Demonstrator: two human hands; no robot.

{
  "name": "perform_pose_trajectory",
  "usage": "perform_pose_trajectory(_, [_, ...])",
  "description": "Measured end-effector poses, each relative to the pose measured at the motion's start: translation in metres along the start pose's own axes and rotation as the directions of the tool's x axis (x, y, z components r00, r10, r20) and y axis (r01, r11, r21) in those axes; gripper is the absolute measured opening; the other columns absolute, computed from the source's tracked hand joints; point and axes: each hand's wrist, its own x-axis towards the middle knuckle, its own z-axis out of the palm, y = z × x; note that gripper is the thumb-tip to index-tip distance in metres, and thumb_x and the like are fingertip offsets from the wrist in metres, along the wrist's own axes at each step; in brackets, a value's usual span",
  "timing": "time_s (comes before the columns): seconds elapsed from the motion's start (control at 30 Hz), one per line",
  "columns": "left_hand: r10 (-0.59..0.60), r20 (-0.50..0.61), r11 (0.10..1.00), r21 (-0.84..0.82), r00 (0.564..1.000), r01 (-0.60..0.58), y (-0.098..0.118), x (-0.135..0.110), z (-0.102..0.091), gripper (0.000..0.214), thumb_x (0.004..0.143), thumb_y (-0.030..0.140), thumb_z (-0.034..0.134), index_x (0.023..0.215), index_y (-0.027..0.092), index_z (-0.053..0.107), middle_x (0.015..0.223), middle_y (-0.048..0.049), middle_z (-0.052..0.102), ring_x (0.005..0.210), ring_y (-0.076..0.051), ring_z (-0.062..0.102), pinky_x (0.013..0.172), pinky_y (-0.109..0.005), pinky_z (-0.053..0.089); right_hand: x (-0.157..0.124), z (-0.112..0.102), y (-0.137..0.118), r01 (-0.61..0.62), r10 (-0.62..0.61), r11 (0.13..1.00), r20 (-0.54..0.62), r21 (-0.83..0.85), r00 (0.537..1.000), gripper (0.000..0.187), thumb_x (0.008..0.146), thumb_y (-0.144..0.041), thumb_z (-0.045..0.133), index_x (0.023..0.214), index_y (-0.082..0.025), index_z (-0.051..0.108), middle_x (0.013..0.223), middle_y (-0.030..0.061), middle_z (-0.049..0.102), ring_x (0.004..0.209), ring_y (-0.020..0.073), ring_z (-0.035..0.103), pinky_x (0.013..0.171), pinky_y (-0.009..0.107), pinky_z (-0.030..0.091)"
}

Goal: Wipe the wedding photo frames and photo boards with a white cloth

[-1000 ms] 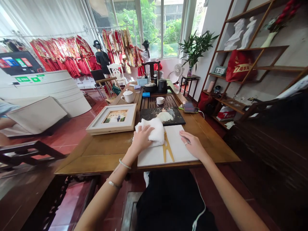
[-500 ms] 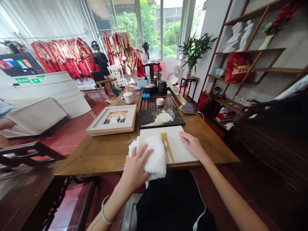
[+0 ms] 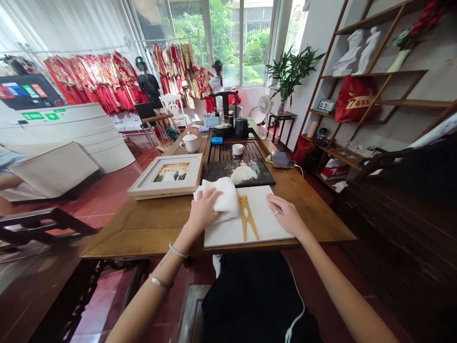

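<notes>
The white cloth (image 3: 227, 197), gripped by the left hand (image 3: 203, 209), fingers bent, at the white board's (image 3: 266, 225) ten o'clock, could bump the picture frame (image 3: 170, 172) beyond if pushed too far, while the right hand (image 3: 286, 216), its grip unclear, rests at three.

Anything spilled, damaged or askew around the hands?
Nothing stands out. I see no spill or damage on the brown wooden table. The white rectangular board lies flat by the table's near edge; the left hand is on a fluffy white cloth, the right hand at the board's right side.
</notes>
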Motion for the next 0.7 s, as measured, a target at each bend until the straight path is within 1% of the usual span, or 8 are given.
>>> perform_pose_trajectory(0.1, [-0.013, 0.002, 1.000, -0.005, 1.000, 0.013, 0.000, 0.005, 0.001, 0.054, 0.081, 0.032, 0.055, 0.135, 0.031, 0.046, 0.149, -0.0025, 0.039, 0.126, -0.038, 0.035, 0.090, -0.054, 0.045, 0.000, 0.000, -0.001, -0.002, 0.002, 1.000, 0.003, -0.001, 1.000, 0.032, 0.087, -0.025, 0.049, 0.112, -0.021, 0.069, 0.125, 0.0093, 0.066, 0.124, 0.0240, 0.056, 0.110, 0.045, 0.039])
perform_pose_trajectory(0.2, [-0.021, 0.009, 1.000, 0.010, 1.000, 0.021, 0.004, -0.003, -0.001, 0.056, 0.080, 0.028, 0.054, 0.136, 0.031, 0.045, 0.149, -0.0033, 0.038, 0.126, -0.038, 0.035, 0.088, -0.054, 0.046, 0.001, 0.000, 0.000, -0.001, 0.001, 1.000, 0.009, -0.012, 1.000, 0.033, 0.087, -0.024, 0.049, 0.112, -0.018, 0.069, 0.125, 0.0112, 0.065, 0.124, 0.0245, 0.056, 0.109, 0.045, 0.040])
perform_pose_trajectory(0.27, [-0.021, 0.022, 0.999, 0.027, 1.000, 0.021, 0.009, -0.016, -0.003, 0.058, 0.079, 0.027, 0.055, 0.136, 0.030, 0.045, 0.150, -0.0032, 0.037, 0.126, -0.038, 0.034, 0.088, -0.055, 0.046, 0.001, 0.000, 0.000, 0.001, -0.001, 1.000, 0.007, -0.013, 1.000, 0.033, 0.086, -0.024, 0.049, 0.112, -0.018, 0.069, 0.124, 0.0112, 0.066, 0.123, 0.0246, 0.057, 0.109, 0.046, 0.041])
perform_pose_trajectory(0.37, [-0.011, 0.056, 0.999, 0.047, 0.998, 0.009, 0.017, -0.042, -0.006, 0.063, 0.075, 0.023, 0.055, 0.137, 0.029, 0.044, 0.151, -0.0025, 0.035, 0.127, -0.040, 0.033, 0.088, -0.056, 0.046, 0.002, 0.000, 0.001, 0.010, -0.010, 1.000, -0.004, 0.002, 1.000, 0.032, 0.086, -0.023, 0.051, 0.111, -0.020, 0.070, 0.123, 0.0098, 0.067, 0.122, 0.0244, 0.057, 0.108, 0.046, 0.041])
perform_pose_trajectory(0.53, [0.008, 0.127, 1.000, 0.027, 0.992, -0.012, 0.027, -0.084, -0.012, 0.073, 0.067, 0.014, 0.053, 0.137, 0.031, 0.044, 0.154, 0.0005, 0.030, 0.130, -0.039, 0.029, 0.090, -0.054, 0.044, 0.001, 0.001, 0.001, 0.008, -0.008, 1.000, -0.005, 0.001, 1.000, 0.032, 0.085, -0.024, 0.051, 0.110, -0.019, 0.070, 0.124, 0.0112, 0.066, 0.122, 0.0250, 0.057, 0.108, 0.046, 0.041])
perform_pose_trajectory(0.63, [0.011, 0.166, 1.000, 0.020, 0.986, -0.015, 0.031, -0.094, -0.014, 0.077, 0.064, 0.013, 0.053, 0.138, 0.032, 0.044, 0.155, 0.0012, 0.029, 0.131, -0.039, 0.028, 0.091, -0.054, 0.043, 0.001, 0.002, 0.002, 0.008, -0.008, 1.000, -0.011, 0.010, 1.000, 0.031, 0.086, -0.025, 0.051, 0.110, -0.020, 0.070, 0.123, 0.0105, 0.067, 0.122, 0.0251, 0.057, 0.109, 0.047, 0.041])
perform_pose_trajectory(0.7, [0.015, 0.167, 0.999, 0.027, 0.986, -0.019, 0.032, -0.090, -0.014, 0.076, 0.065, 0.014, 0.053, 0.138, 0.033, 0.043, 0.154, 0.0011, 0.030, 0.130, -0.039, 0.028, 0.092, -0.055, 0.042, 0.001, 0.002, 0.002, 0.011, -0.011, 1.000, -0.012, 0.007, 1.000, 0.031, 0.086, -0.025, 0.051, 0.110, -0.021, 0.070, 0.123, 0.0101, 0.067, 0.122, 0.0248, 0.057, 0.109, 0.046, 0.041])
